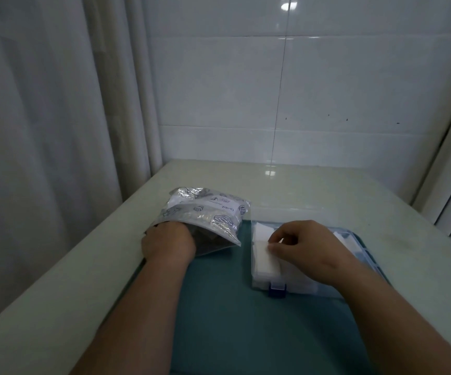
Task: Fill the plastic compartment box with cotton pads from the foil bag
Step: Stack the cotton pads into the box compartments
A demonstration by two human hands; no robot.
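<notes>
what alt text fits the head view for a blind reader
A person's left hand is inside a foil bag while the right hand pinches a white cotton pad over a clear compartment box on a teal mat.

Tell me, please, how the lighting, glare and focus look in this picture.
Head view: dim, bluish light; lamp glare on the wall tiles and table; wide-angle bending at the edges; right hand and cotton pad slightly soft.

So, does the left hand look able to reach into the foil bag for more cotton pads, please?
Probably yes: the left hand sits inside the foil bag's open mouth, fingers hidden within. Nothing blocks it, though what the fingers touch cannot be seen.
</notes>
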